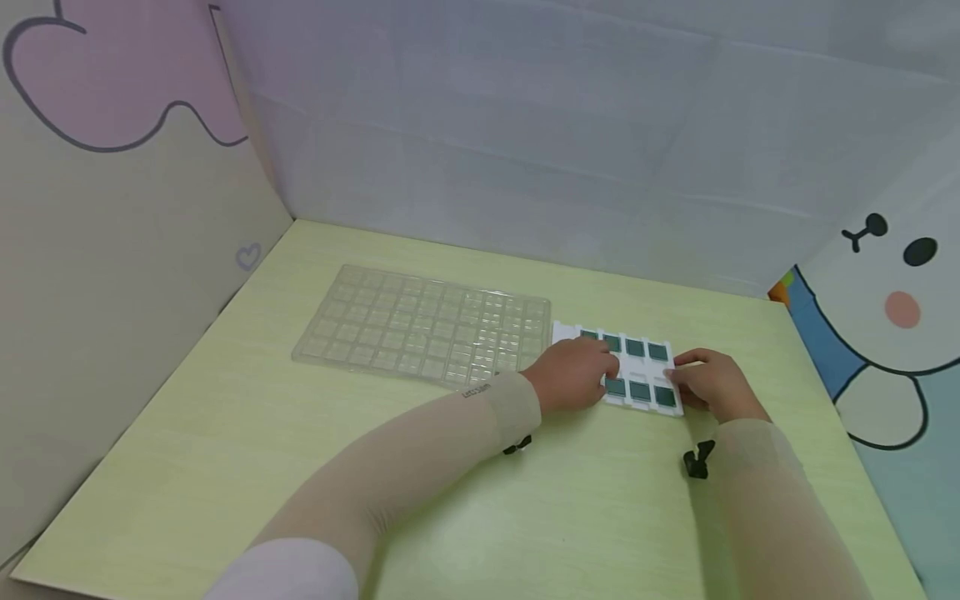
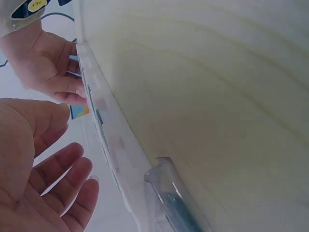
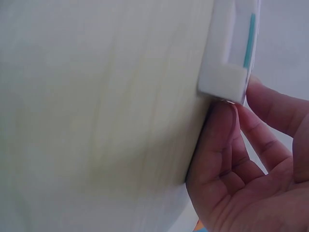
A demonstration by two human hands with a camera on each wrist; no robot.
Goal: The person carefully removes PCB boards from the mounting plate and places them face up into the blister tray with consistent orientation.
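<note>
A white tray (image 1: 636, 367) with two rows of dark green square pieces lies on the right half of the table. Over its middle hovers my left hand (image 1: 573, 373), hiding some of the squares. In the left wrist view, that left hand (image 2: 53, 164) has loosely bent fingers and no visible object in them. My right hand (image 1: 716, 385) holds the tray's right end. The right wrist view shows the right hand (image 3: 260, 150) with its thumb at the upper edge and fingertips against the end of the white tray (image 3: 224, 79).
A clear plastic tray (image 1: 427, 325) with many small square compartments lies left of the white one, their edges close together. Its corner (image 2: 176, 198) appears in the left wrist view. A pale wall rises behind the yellowish table (image 1: 187, 450), with printed panels at both sides.
</note>
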